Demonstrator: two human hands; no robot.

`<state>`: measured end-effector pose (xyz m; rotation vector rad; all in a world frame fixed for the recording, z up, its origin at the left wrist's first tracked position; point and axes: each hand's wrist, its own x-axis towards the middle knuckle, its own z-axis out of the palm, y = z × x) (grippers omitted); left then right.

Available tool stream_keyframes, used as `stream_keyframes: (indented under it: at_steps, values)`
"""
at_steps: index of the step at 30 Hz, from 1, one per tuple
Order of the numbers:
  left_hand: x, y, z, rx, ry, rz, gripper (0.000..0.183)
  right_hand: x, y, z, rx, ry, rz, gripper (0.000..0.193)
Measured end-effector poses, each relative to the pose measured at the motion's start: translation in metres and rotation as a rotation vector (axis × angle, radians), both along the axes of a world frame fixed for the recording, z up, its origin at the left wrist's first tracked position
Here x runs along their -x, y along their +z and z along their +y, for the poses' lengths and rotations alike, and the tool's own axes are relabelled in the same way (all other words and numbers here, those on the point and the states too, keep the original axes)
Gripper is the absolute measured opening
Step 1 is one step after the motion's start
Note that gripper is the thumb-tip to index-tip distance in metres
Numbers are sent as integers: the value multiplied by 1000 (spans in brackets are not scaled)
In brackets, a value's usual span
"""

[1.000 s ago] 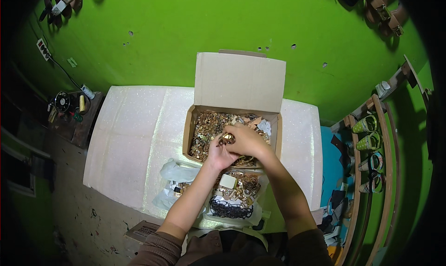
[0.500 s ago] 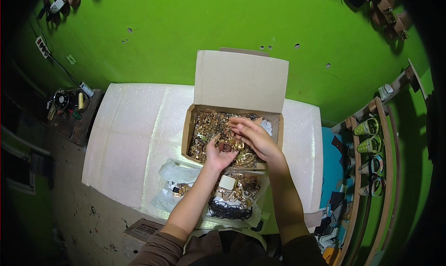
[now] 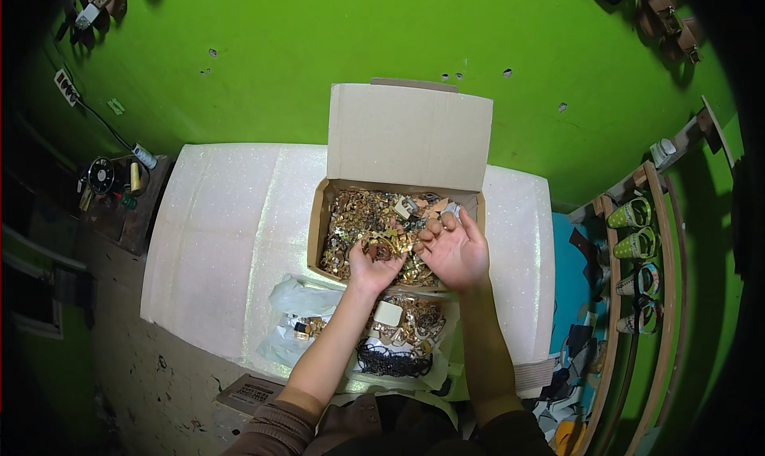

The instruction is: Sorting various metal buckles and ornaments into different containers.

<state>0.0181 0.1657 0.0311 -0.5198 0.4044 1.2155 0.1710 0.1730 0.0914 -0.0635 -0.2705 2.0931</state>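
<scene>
A shallow cardboard box (image 3: 316, 231) with its lid raised holds a heap of small metal fittings (image 3: 351, 210), mostly gold-coloured, some like buckles. Over its near side my left hand (image 3: 374, 273) is cupped palm up. In it lie several gold-coloured metal fittings and a reddish-brown piece. My right hand (image 3: 454, 253) is turned palm up over the box's right part, fingers apart and slightly bent, with nothing visible in it. Among the heap sits a pale squarish piece (image 3: 406, 208), left of some tan scraps (image 3: 437, 206).
Nearer me lie an open plastic bag (image 3: 291, 295) and a package of fittings with a cream square piece (image 3: 388, 313) and dark chain-like strands (image 3: 394, 360). A white sparkly sheet (image 3: 215, 241) covers the table. A wooden rack (image 3: 669, 288) with sandals stands at right.
My right hand has turned from palm down over the left hand to palm up, moving right and slightly nearer me. The pale squarish piece now shows. My left hand stays cupped.
</scene>
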Motion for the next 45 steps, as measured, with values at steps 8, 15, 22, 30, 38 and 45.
stream_keyframes:
  at_steps: [8,15,22,30,38,45]
  values:
    - [2,3,-2,-51,-11,125,37,8,22,-19,133,-50,-79,35]
    - [4,25,-7,-82,2,19,35,0,15,-27,65,-132,-156,32]
    - [14,35,-9,-36,35,17,31,-16,-1,-46,130,-216,-188,21]
    - [12,74,-16,-59,15,72,31,-26,-1,-64,104,-229,-173,21]
    - [21,112,-40,-341,-52,-14,38,-17,-12,-89,100,-271,-259,17]
    - [8,107,-95,-238,-131,-82,40,-3,-32,-117,162,-41,-451,36]
